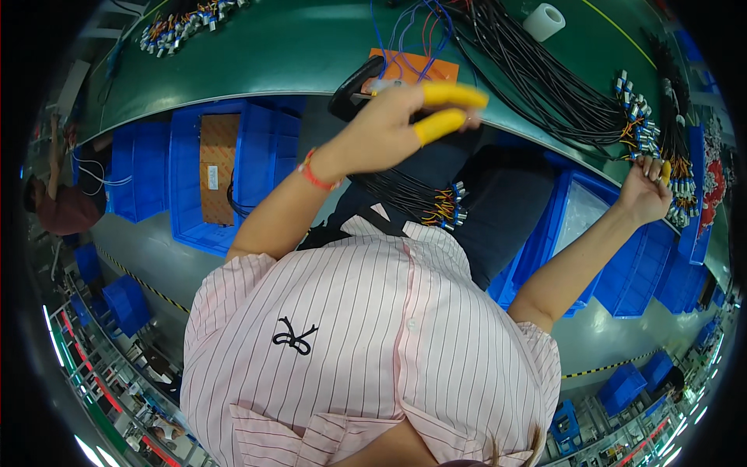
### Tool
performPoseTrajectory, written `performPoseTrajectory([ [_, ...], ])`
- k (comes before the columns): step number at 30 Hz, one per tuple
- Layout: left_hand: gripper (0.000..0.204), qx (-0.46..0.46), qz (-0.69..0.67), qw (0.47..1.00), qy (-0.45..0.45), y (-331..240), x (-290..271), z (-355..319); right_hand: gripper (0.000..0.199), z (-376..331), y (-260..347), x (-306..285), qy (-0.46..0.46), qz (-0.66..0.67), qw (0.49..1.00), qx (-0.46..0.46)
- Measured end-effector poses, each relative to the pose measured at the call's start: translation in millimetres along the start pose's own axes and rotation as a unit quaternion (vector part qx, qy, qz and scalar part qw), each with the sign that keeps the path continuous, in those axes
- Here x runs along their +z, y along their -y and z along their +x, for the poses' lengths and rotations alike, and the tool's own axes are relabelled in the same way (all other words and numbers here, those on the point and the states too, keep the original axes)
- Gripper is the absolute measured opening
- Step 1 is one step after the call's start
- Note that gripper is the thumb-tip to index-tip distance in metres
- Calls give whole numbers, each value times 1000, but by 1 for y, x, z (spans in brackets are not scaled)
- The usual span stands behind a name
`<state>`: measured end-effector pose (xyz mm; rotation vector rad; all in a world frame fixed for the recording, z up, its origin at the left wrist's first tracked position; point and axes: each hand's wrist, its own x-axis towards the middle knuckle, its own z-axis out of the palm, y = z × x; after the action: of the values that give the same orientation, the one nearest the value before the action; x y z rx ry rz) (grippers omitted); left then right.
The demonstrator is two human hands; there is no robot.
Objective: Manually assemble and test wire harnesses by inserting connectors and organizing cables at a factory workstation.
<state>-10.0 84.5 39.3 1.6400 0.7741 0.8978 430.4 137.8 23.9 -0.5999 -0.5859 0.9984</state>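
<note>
My left hand (408,121), with yellow finger covers, is raised over the near edge of the bench. Its fingers are stretched out and apart, a little smeared by motion, and hold nothing. Beyond it lies an orange board (436,68) with blue and red wires and a black-handled object (356,86). My right hand (647,191) is at the bench edge on the right, fingers curled together at the end of a black cable. Just beyond it are the silver and blue connectors (640,124) of a large black cable bundle (537,82).
More cables with connectors (440,208) lie across my lap. A white roll (544,22) stands on the green bench (257,54), and another connector bundle (175,31) lies at the far left. Blue bins (183,179) are below the bench. A person (70,198) is at the left.
</note>
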Motion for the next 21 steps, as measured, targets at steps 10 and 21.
performPoseTrajectory([
  [10,28,-97,287,952,34,81,55,-102,38,69,-33,-12,20,-98,995,0],
  [21,13,-11,452,887,95,115,81,-74,34,58,-73,29,-49,-422,899,-106],
])
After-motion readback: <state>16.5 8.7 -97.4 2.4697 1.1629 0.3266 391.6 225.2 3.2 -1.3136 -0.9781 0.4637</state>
